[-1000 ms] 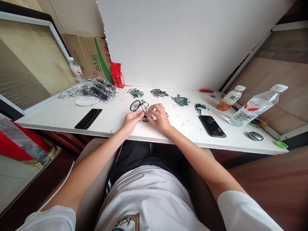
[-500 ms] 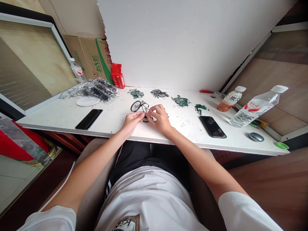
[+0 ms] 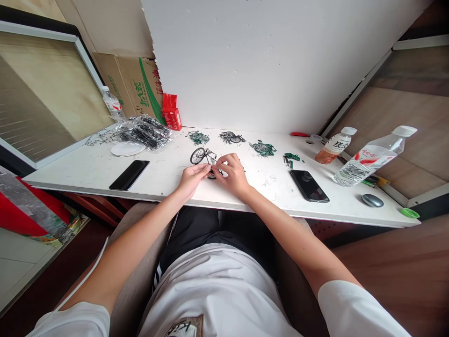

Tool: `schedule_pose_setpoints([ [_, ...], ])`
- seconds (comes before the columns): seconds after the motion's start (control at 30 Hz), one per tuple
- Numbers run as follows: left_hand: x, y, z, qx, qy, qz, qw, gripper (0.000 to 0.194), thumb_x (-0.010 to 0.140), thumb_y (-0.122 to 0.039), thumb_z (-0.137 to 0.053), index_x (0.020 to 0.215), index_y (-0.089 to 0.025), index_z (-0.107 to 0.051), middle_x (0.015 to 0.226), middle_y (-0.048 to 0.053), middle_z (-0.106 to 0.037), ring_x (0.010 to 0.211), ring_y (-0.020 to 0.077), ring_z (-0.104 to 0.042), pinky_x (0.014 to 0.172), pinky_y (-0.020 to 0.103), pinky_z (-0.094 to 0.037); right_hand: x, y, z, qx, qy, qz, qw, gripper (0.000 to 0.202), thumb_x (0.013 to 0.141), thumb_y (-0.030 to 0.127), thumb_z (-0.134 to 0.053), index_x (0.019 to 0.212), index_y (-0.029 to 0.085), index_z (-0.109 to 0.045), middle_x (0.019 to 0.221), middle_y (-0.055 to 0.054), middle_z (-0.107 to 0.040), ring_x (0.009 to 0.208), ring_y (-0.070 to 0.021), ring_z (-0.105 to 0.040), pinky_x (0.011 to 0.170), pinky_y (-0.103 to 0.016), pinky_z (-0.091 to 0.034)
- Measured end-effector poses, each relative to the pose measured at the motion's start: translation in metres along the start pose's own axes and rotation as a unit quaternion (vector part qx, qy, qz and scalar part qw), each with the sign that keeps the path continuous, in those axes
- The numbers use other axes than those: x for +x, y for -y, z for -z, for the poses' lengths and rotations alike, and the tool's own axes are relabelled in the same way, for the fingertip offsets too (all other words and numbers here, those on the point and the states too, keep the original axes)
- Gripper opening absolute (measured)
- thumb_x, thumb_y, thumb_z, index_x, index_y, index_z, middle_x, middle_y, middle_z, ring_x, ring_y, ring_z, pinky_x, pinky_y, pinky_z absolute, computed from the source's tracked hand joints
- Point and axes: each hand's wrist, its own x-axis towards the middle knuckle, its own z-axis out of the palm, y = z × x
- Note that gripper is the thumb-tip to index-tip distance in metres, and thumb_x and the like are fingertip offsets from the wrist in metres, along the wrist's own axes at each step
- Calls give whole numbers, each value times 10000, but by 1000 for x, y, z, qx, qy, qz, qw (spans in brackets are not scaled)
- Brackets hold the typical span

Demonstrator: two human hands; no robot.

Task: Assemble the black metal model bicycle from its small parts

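Note:
A small black model bicycle [image 3: 198, 155] is at the near middle of the white table, one spoked wheel showing beyond my fingers. My left hand [image 3: 193, 178] is closed, thumb and forefinger pinched together at the bicycle's near part. From the other side my right hand [image 3: 232, 174] pinches at the same spot, its fingertips meeting those of the left. What small piece lies between the fingertips is too hidden to make out. Both hands cover much of the bicycle's frame and its other wheel.
Behind the hands lie green part piles [image 3: 264, 148] and a dark parts pile [image 3: 231, 137]. Phones [image 3: 129, 175] [image 3: 309, 185] flank the work. Bottles [image 3: 375, 157] stand at right; a plastic bag of black parts [image 3: 145, 132], a white disc [image 3: 128, 149] and a red box [image 3: 171, 112] sit at left.
Both hands keep their pinch at the bicycle, with hardly any visible movement. The view has shifted very slightly.

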Motion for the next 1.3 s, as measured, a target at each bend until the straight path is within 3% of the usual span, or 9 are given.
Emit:
schedule_pose_setpoints([
  [0.93, 1, 1, 0, 7, 2, -6, 1000, 499, 642, -445, -1034, 1011, -153, -869, 980, 102, -829, 853, 176, -703, 827, 329, -470, 2, 3, 3, -3, 12, -4, 1000, 163, 1070, 274, -651, 1055, 269, -813, 1070, -110, -706, 1063, -292, -589, 879, -463, -545],
  [1.3, 2, 2, 2, 5, 0, -7, 1000, 511, 636, -438, -1038, 1026, -158, -864, 992, 103, -826, 889, 182, -697, 852, 333, -477, 3, 3, 4, 67, 16, -46, 997, 189, 1037, 290, -638, 1101, 266, -814, 1118, -114, -665, 1120, -305, -565, 1010, -528, -518],
])
